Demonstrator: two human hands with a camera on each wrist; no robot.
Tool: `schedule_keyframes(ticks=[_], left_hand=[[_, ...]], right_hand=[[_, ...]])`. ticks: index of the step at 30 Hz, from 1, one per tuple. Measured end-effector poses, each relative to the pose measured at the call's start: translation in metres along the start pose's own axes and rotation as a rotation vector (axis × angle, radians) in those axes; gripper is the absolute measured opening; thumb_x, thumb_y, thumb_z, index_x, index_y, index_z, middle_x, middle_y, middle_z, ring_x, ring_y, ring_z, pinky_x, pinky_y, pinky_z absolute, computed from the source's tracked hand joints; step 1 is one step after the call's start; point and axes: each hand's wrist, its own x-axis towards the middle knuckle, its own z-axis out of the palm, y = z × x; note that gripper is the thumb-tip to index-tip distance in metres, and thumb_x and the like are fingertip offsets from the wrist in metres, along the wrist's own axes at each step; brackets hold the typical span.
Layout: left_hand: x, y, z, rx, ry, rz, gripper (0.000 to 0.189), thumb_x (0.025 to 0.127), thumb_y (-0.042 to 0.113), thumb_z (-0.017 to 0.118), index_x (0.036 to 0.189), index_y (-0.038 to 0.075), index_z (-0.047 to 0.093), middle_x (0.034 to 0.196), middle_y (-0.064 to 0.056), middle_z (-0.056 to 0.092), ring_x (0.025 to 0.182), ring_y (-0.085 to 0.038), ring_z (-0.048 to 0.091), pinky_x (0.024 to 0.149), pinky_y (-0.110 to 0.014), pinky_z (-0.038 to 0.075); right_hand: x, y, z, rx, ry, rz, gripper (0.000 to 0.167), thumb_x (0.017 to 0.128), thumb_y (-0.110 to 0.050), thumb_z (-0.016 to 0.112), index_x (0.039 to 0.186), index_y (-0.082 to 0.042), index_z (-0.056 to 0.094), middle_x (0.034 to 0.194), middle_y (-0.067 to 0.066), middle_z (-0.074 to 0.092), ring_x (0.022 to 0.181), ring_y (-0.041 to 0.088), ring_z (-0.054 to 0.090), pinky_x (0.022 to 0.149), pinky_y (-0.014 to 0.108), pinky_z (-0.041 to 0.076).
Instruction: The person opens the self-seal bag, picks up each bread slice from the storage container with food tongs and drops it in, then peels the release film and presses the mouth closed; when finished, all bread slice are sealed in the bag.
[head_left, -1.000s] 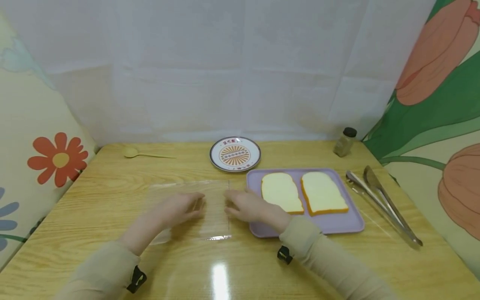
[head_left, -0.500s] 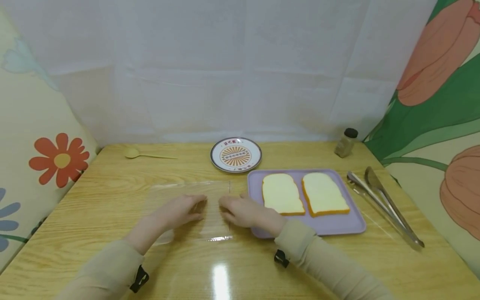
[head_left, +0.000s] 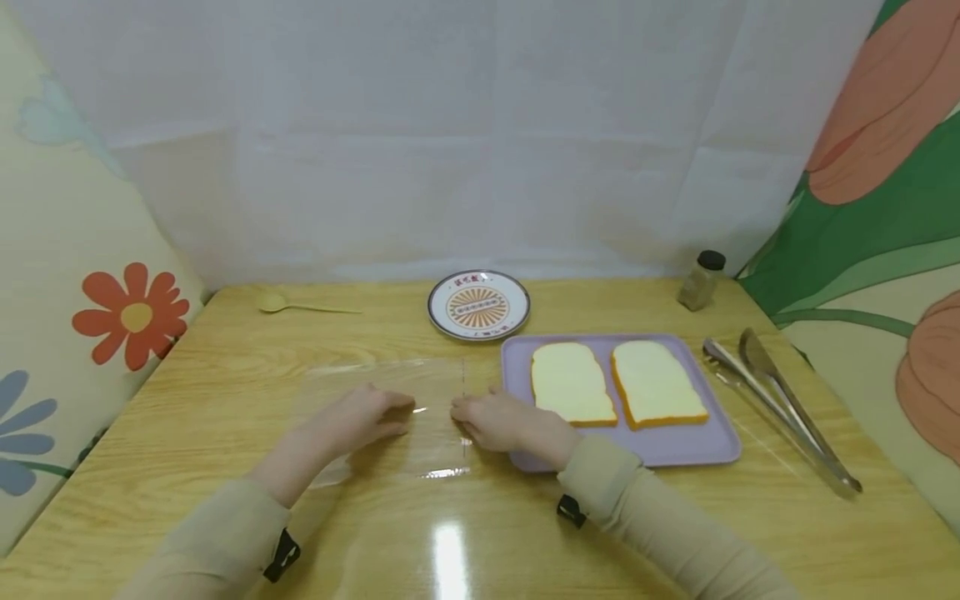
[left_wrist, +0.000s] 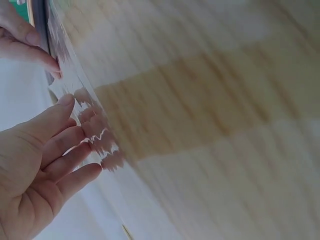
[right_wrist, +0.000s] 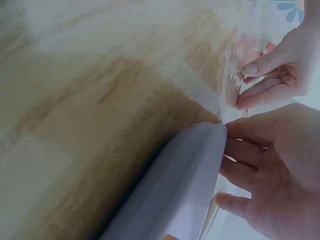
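A clear plastic film (head_left: 438,383) lies on the wooden table, nearly see-through, its edges marked by thin lines and glints. Over its middle is my left hand (head_left: 360,421), thumb and fingers loosely bent and apart, fingertips down at the film. The left wrist view shows these fingertips (left_wrist: 102,170) right at the glossy surface, with reflections beneath. My right hand (head_left: 498,421) is at the film's right edge beside the purple tray (head_left: 517,358), fingers lightly bent and the fingertips (right_wrist: 235,127) close to the edge. Neither hand grips anything visible.
Two bread slices (head_left: 573,383) lie on the tray. Behind stands a round patterned plate (head_left: 480,306); a yellow spoon (head_left: 277,305) lies back left. At right are metal tongs (head_left: 780,408) and a small black-capped jar (head_left: 702,281).
My right hand has shifted slightly left, then a touch back, along the film's right edge. The left hand stays almost in place; a new glint shows on the film at its fingertips.
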Motion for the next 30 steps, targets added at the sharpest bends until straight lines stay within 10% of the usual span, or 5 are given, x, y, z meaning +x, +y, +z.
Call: schedule_keyframes(ticks=[7,12,23,30], left_hand=[[0.0031,0.0014,0.0021,0.039,0.027,0.078,0.003,0.083,0.006,0.069,0.084,0.004,0.069,0.076,-0.004,0.071,0.067,-0.012,0.065,0.064,-0.027,0.058],[0.0044,0.002,0.0034,0.055,0.032,0.108,0.021,0.082,0.002,0.068,0.066,0.012,0.058,0.061,0.004,0.061,0.054,-0.001,0.048,0.051,-0.018,0.048],[0.0064,0.0036,0.0077,0.088,0.084,0.036,0.006,0.08,0.004,0.07,0.078,0.009,0.073,0.077,-0.002,0.073,0.07,-0.016,0.069,0.068,-0.029,0.059],[0.0096,0.0078,0.0063,0.064,0.136,0.011,0.007,0.076,-0.002,0.072,0.078,0.004,0.071,0.076,-0.006,0.072,0.069,-0.016,0.067,0.063,-0.027,0.057]], right_hand=[[-0.0024,0.002,-0.0019,-0.011,-0.023,-0.01,0.016,0.099,-0.011,0.044,0.096,-0.009,0.059,0.112,0.007,0.063,0.112,0.023,0.061,0.102,0.057,0.043],[-0.0017,0.0013,-0.0013,-0.046,-0.026,-0.023,0.015,0.098,-0.011,0.045,0.099,-0.009,0.06,0.112,0.006,0.062,0.115,0.022,0.059,0.1,0.055,0.045],[0.0001,-0.0015,-0.0003,-0.037,-0.062,0.006,0.021,0.099,-0.011,0.041,0.106,-0.008,0.061,0.135,0.009,0.055,0.128,0.026,0.05,0.106,0.057,0.039],[0.0002,-0.0004,-0.0005,-0.054,-0.041,-0.02,0.017,0.098,-0.011,0.043,0.099,-0.009,0.06,0.12,0.008,0.062,0.118,0.026,0.058,0.101,0.054,0.045]])
